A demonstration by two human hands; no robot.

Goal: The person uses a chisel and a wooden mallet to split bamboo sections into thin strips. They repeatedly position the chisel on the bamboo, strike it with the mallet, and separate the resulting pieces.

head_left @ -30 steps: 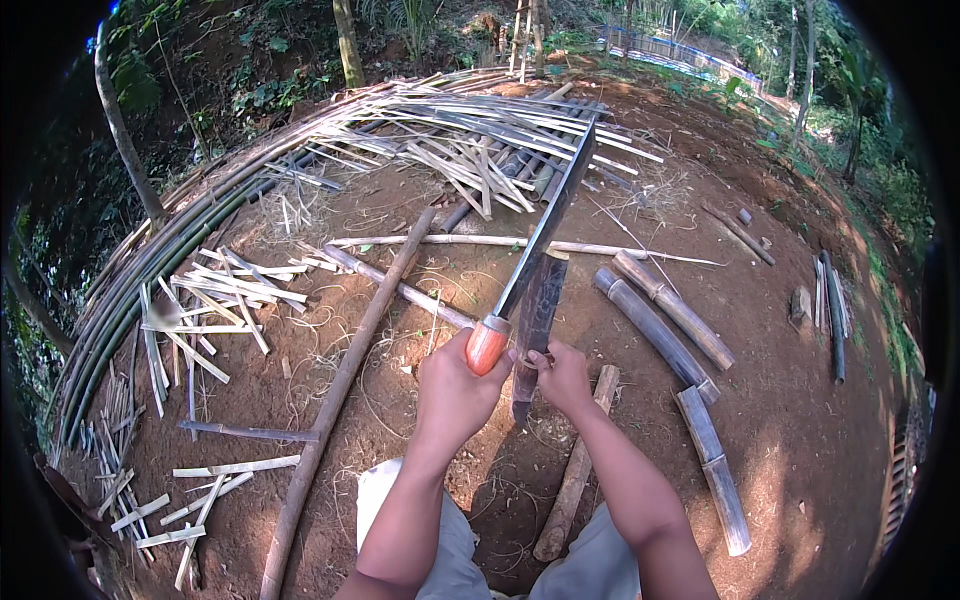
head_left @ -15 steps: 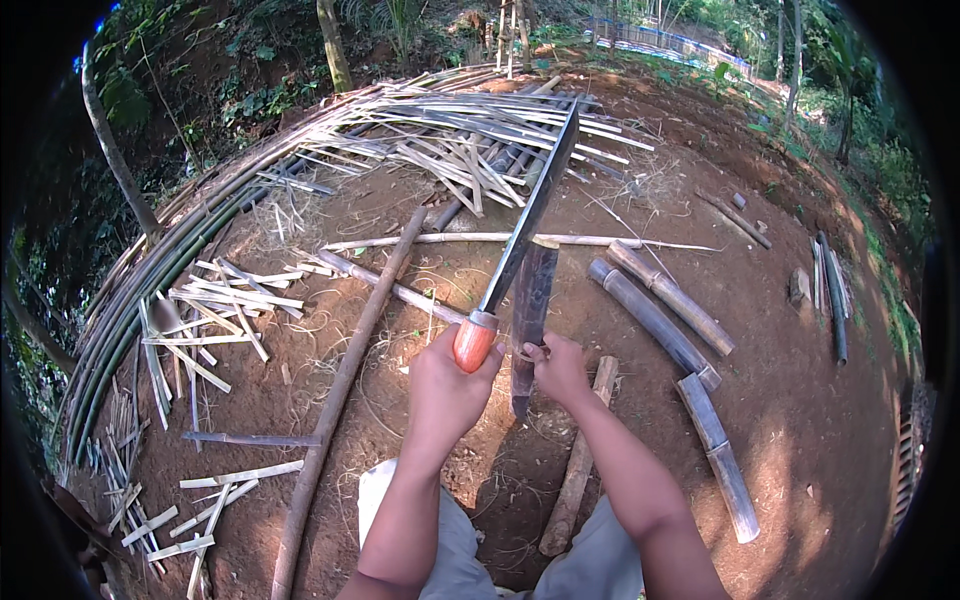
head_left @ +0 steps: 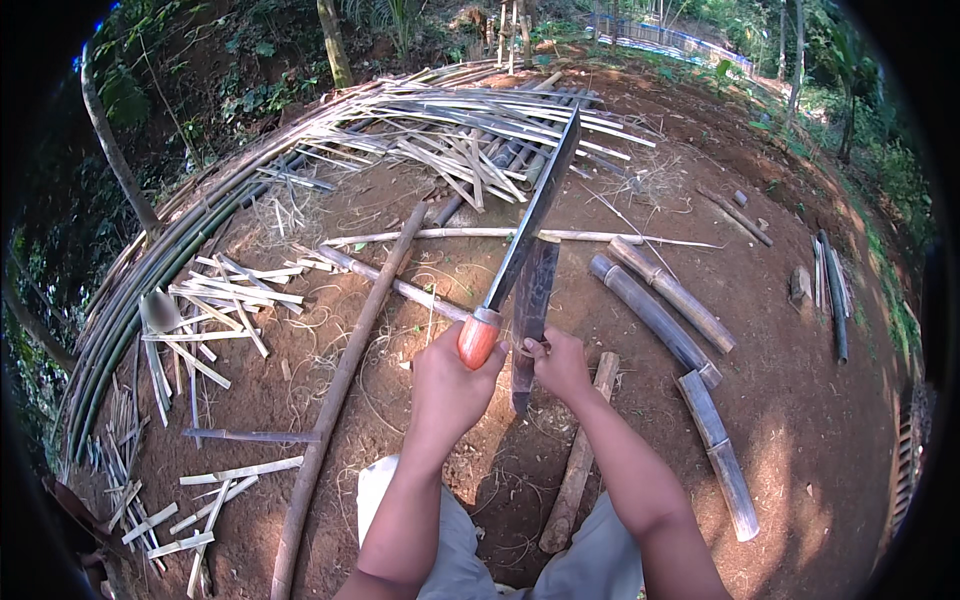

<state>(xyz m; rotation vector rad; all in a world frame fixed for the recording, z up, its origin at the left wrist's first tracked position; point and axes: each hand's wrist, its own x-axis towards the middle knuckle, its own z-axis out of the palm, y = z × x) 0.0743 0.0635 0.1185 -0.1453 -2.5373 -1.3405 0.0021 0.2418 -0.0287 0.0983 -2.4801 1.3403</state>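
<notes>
In my left hand (head_left: pixel 447 378) is a machete (head_left: pixel 530 230), gripped by its reddish-orange wooden handle. Its long dark blade points up and away, slanting to the right. My right hand (head_left: pixel 559 366) has its fingers closed on the edge of a dark split bamboo piece (head_left: pixel 535 305), which stands nearly upright just right of the handle. The blade passes close beside the top of that piece; whether they touch I cannot tell. Below my right forearm lies a short brown log (head_left: pixel 580 460) on the soil.
A long pole (head_left: pixel 345 390) lies left of my legs. Pale bamboo strips (head_left: pixel 225 300) are scattered at left, and a heap of strips (head_left: pixel 470 125) lies at the far side. Cut bamboo sections (head_left: pixel 655 315) and another section (head_left: pixel 718 450) rest to the right. Long green poles (head_left: pixel 110 340) curve along the left.
Both hands keep their grips. The machete has shifted very slightly to the right; the bamboo piece has barely moved.
</notes>
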